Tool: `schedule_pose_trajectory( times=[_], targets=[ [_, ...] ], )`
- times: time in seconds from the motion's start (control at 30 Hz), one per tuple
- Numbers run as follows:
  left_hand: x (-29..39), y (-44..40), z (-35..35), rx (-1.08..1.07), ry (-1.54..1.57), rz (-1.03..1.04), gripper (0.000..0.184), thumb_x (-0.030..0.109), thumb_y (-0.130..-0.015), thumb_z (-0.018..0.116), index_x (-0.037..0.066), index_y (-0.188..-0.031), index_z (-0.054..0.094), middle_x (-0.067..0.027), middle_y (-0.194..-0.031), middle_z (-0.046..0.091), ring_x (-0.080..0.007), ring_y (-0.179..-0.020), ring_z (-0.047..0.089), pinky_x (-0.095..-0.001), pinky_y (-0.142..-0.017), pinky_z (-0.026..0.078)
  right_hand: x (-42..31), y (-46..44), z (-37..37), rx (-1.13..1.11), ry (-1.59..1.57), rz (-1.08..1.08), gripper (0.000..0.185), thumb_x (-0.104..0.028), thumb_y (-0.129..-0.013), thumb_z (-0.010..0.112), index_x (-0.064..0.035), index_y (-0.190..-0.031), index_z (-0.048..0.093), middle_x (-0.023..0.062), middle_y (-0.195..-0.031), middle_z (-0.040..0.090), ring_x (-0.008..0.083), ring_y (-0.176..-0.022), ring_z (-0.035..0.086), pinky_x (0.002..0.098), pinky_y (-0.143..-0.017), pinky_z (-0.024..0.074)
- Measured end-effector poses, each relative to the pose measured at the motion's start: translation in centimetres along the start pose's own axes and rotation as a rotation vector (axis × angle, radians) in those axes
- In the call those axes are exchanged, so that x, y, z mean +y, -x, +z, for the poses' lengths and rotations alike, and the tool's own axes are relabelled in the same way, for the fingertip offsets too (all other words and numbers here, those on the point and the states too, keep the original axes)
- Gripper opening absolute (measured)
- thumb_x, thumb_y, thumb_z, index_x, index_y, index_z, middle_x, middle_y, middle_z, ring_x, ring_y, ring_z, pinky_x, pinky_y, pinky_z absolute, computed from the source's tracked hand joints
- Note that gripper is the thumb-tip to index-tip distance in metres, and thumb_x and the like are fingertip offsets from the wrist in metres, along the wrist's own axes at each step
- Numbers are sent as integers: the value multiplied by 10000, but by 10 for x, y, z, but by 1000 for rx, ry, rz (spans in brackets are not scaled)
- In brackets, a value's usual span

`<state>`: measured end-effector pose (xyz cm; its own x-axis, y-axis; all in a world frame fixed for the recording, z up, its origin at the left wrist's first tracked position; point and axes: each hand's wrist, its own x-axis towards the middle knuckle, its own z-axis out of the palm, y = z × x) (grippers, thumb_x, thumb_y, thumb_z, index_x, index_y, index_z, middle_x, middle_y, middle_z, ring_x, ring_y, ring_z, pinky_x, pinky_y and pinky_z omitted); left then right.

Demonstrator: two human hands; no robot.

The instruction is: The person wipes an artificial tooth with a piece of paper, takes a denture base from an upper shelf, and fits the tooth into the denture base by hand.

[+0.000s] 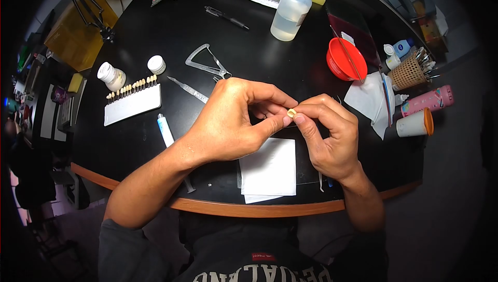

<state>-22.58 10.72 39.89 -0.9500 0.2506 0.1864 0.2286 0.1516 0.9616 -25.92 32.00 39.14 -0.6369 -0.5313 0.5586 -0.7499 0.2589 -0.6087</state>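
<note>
Between the fingertips of both hands, over the middle of the black table, is a small yellowish tooth-like piece (291, 113). My left hand (238, 118) pinches it from the left with thumb and index finger. From the right, the thumb and fingers of my right hand (327, 131) close on the same piece. White folded paper (268, 170) lies on the table below the hands. A metal caliper (207, 60) rests beyond my left hand, and a metal instrument (188, 90) lies partly hidden behind it.
At the left stand a tooth shade guide (133, 103), white jars (111, 76) and a tube (165, 130). A clear bottle (290, 12) stands at the back. A red bowl (346, 59), tissue (371, 100) and brush basket (407, 75) are at the right.
</note>
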Motion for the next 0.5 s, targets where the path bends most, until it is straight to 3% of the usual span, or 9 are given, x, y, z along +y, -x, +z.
schedule_pose_trajectory(
  times=[0.5],
  targets=[
    [-2, 2, 3, 65, -44, 57, 182, 37, -896, 794, -30, -1064, 790, -131, -898, 790, -122, -796, 730, -261, -736, 567, -1, 1, 0, 15, 22, -42, 68, 16, -887, 771, 19, -952, 751, 111, -876, 712, 202, -755, 691, 296, -644, 544]
  ],
)
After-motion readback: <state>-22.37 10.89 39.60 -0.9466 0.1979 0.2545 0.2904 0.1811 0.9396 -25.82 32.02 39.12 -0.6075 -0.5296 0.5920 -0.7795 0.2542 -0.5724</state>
